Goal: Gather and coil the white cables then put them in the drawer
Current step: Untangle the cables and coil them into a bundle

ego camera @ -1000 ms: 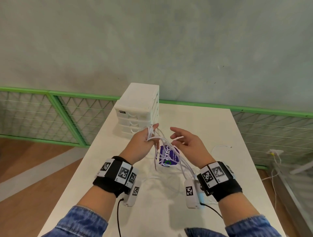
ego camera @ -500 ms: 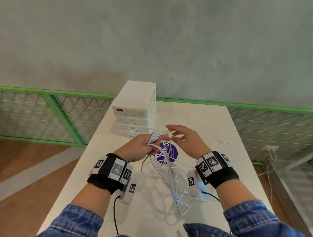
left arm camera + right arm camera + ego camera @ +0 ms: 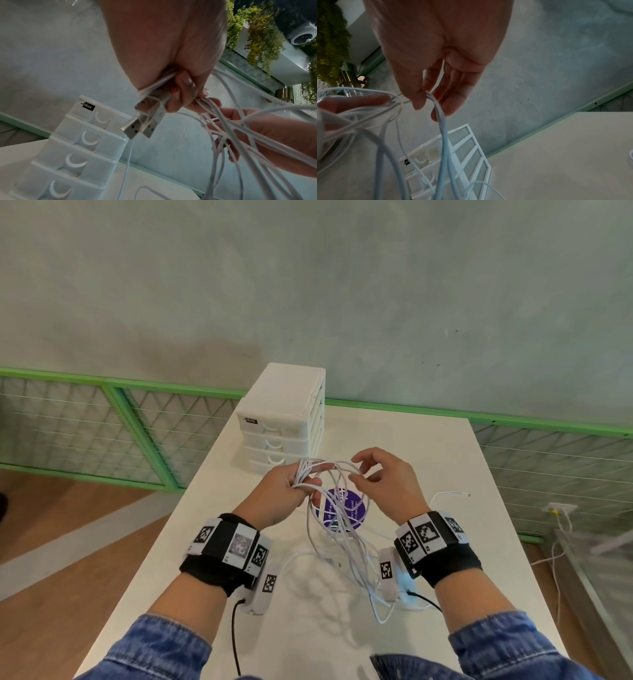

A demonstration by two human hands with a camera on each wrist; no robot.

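Head view: your left hand (image 3: 281, 491) clamps the white cables (image 3: 337, 529) by their plugs above the worktop (image 3: 445, 460); right hand (image 3: 387, 484) fingers pinch one strand. Lay even loops leftward; drawer unit (image 3: 284, 419) remains closed.

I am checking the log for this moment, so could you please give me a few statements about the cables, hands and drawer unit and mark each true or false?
1. The left hand grips the white cables with USB plugs sticking out of its grip. True.
2. The right hand is empty. False: its thumb and fingers pinch cable strands.
3. All drawers of the white drawer unit are closed. True.
4. The bundle is already a tight coil. False: loose loops hang down to the table.
5. Every cable is gathered. False: one loose cable lies on the table to the right.
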